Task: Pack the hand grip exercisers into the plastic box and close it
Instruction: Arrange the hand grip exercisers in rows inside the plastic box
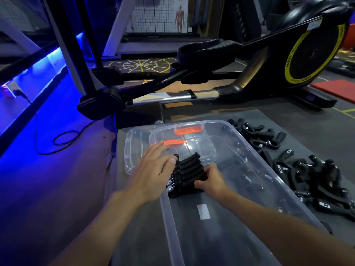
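A clear plastic box (pixel 257 162) lies open on a grey mat, its long side running away from me. Inside its left part sits a row of several black hand grip exercisers (pixel 189 170) with steel springs. My left hand (pixel 153 169) rests with straight fingers on the left end of that row, over the box wall. My right hand (pixel 210 179) grips the right end of the row with curled fingers. The clear lid (pixel 134 143) with orange latches lies under the box's far left end. A pile of loose black exercisers (pixel 307 173) lies right of the box.
A black and yellow elliptical trainer (pixel 249 73) stands just beyond the mat. A black cable (pixel 63 139) loops on the blue-lit floor to the left. A red mat (pixel 338 89) lies at the far right.
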`<state>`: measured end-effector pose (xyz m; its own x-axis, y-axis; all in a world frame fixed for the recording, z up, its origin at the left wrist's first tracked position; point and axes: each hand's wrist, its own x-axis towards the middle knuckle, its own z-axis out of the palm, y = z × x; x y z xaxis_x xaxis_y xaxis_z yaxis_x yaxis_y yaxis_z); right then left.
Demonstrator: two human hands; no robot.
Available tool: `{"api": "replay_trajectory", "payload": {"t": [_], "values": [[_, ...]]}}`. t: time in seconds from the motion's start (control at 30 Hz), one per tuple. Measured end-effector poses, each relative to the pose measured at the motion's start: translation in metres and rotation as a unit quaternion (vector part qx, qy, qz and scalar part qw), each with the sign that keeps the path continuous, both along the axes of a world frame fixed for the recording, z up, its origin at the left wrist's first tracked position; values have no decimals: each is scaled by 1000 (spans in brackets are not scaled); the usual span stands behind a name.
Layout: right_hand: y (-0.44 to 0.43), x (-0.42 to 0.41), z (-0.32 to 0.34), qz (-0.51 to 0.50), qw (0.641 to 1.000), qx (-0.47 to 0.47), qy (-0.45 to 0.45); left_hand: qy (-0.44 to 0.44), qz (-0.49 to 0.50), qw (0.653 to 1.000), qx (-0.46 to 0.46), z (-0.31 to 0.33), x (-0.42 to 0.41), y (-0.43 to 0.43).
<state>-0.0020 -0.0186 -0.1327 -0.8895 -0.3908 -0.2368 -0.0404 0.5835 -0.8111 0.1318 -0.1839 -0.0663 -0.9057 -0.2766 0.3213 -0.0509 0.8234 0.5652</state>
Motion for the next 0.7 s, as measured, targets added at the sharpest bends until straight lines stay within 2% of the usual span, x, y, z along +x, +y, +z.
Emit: {"api": "replay_trajectory", "payload": {"t": [0.07, 0.2, 0.47, 0.6, 0.7], "values": [[3, -1, 0, 23, 998, 27, 44, 3, -1, 1000, -4, 0, -1, -1], [5, -1, 2, 41, 995, 48, 78, -2, -4, 1000, -3, 1, 0, 1], [7, 0, 8, 57, 992, 72, 85, -11, -5, 1000, -22, 6, 1, 1], [10, 1, 21, 100, 982, 130, 92, -51, -8, 994, -92, 18, -4, 1], [14, -1, 39, 109, 976, 158, 100, -39, -5, 995, -92, 32, -15, 10]]}}
